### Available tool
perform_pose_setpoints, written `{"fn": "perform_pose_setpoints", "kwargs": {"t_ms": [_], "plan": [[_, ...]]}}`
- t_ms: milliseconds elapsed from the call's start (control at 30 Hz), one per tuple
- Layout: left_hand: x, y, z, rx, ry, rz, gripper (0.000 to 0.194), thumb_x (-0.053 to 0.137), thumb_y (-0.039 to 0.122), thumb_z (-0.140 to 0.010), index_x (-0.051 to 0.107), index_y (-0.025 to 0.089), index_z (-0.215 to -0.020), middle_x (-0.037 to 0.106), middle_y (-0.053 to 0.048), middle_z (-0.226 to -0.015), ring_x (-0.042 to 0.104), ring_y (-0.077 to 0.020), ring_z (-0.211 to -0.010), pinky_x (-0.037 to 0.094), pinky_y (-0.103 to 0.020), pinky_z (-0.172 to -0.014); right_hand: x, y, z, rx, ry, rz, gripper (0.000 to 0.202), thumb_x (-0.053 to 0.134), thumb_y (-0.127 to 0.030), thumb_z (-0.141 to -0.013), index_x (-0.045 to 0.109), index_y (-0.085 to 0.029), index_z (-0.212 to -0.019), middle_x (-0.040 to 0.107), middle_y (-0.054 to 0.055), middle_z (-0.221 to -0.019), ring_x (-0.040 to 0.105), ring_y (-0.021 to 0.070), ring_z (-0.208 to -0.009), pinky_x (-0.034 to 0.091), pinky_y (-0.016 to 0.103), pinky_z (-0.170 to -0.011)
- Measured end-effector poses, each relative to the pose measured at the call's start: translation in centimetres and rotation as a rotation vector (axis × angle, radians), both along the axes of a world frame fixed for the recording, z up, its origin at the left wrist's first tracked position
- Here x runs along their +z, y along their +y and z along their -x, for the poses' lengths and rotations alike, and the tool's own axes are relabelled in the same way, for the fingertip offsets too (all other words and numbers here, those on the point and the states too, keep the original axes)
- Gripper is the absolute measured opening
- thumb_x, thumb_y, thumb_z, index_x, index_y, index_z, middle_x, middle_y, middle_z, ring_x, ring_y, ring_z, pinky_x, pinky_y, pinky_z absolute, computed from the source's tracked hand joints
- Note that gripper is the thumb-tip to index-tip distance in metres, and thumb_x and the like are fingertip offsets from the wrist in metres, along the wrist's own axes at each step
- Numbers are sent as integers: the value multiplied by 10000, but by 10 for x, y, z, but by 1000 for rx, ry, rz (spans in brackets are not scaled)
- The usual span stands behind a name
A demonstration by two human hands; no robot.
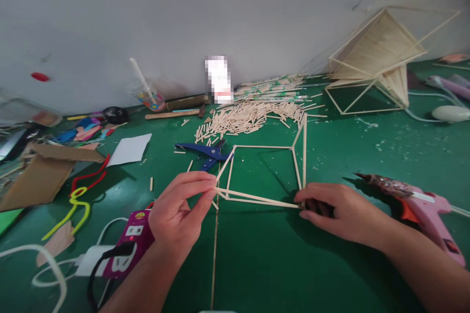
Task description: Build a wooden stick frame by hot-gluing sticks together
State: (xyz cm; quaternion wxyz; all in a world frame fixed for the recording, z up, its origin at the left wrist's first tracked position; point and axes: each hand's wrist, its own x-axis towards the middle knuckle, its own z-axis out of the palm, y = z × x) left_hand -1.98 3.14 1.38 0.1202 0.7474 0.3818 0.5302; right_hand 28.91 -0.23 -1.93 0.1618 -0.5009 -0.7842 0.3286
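A frame of thin wooden sticks (264,147) stands on the green table between my hands. My left hand (183,203) pinches its near left corner, where several sticks meet, thumb and forefinger closed. At the near right corner, my right hand (330,205) grips the foot of an upright stick, and its fingertips partly hide the joint. Just behind my left hand lies a pair of blue cutters (211,152). Right of my right hand, a pink glue gun (422,205) rests on its side with its nozzle pointing left.
Behind the frame lies a pile of short cut sticks (246,120). A larger wooden stick structure (385,54) stands at the back right. A purple power strip (128,239) with cables sits left of my left forearm. Cardboard (36,181) and white paper (128,149) lie farther left.
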Motion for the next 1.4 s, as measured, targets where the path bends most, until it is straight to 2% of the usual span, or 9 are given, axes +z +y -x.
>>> {"fn": "perform_pose_setpoints", "kwargs": {"t_ms": [167,367,567,700,1067,1400], "plan": [[0,0,0,1,-13,13,217,683,23,-760,706,215,-860,710,-16,-910,673,-152,-787,558,-274,-624,7,-3,-4,-89,58,-130,245,517,-371,-902,640,-227,-1057,658,11,-746,553,117,-540,444,252,-528],[1,0,-1,13,-3,5,207,687,30,-761,706,213,-855,713,-13,-894,672,-151,-779,569,-291,-655,13,-5,-3,-184,107,-283,224,424,-292,-954,639,-229,-961,693,42,-848,642,160,-719,481,276,-654],[0,0,0,19,4,3,198,683,45,-771,705,218,-863,713,-14,-897,668,-144,-753,572,-285,-638,4,-2,1,-131,44,-247,160,502,-290,-916,634,-217,-863,649,12,-733,588,127,-617,448,258,-586],[-1,0,0,30,6,3,190,688,58,-772,706,225,-861,715,-14,-895,671,-148,-757,578,-287,-636,-1,-1,2,-56,-37,-202,91,588,-300,-853,642,-235,-885,616,-20,-690,546,110,-570,414,234,-527],[-1,-1,-1,3,-28,28,214,675,30,-770,706,214,-876,714,-18,-918,680,-150,-782,576,-292,-665,-2,0,4,13,-116,-82,92,588,-302,-840,634,-259,-907,618,-29,-730,545,120,-617,405,243,-568],[1,-2,-3,-20,-59,72,218,662,8,-776,709,196,-876,715,-21,-932,700,-150,-796,579,-279,-678,-3,1,4,27,-125,-89,69,556,-259,-852,621,-249,-876,622,-31,-740,544,118,-630,397,248,-586]]}}
